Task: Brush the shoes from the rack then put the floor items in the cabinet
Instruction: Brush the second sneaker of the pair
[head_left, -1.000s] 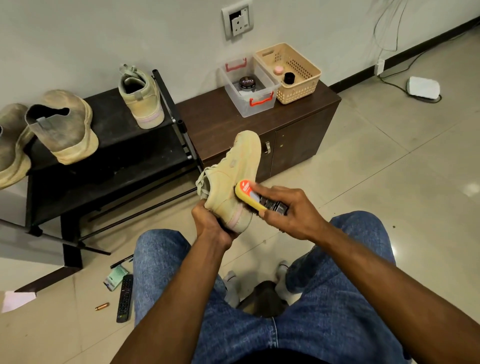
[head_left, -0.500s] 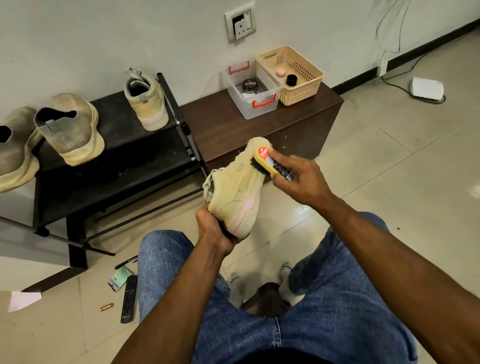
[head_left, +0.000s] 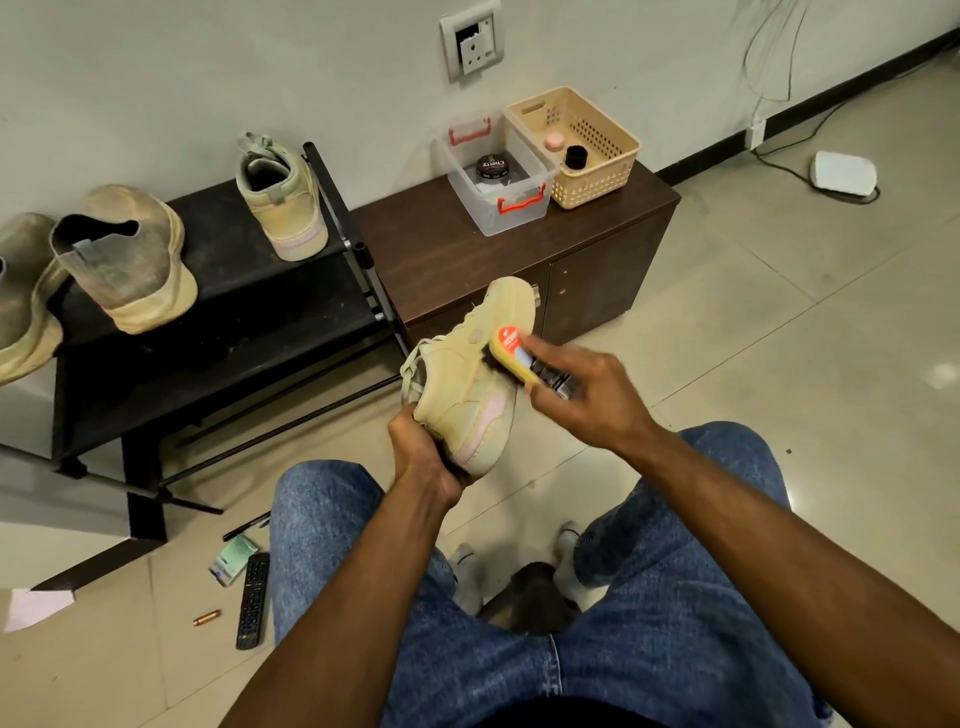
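My left hand (head_left: 423, 452) grips the heel end of a beige sneaker (head_left: 467, 384), held toe-up in front of my knees. My right hand (head_left: 587, 395) holds a yellow shoe brush (head_left: 514, 353) with its bristles against the sneaker's side. The matching sneaker (head_left: 280, 202) stands on the black rack (head_left: 223, 332), beside two dusty tan shoes (head_left: 130, 260) at the left. On the floor by my left knee lie a black remote (head_left: 253, 600), a green packet (head_left: 234, 558), a pen (head_left: 247, 526) and a small copper piece (head_left: 207, 617). The brown cabinet (head_left: 587, 280) has its doors closed.
On the cabinet top sit a clear plastic box (head_left: 498, 208) with a polish tin and a beige basket (head_left: 597, 176) with small jars. A white device (head_left: 844, 174) with a cable lies on the tiles at right. A paper scrap (head_left: 36, 608) lies far left.
The brush moved up the sneaker's side to near the toe, then came back down to the middle. My left hand kept its hold on the heel.
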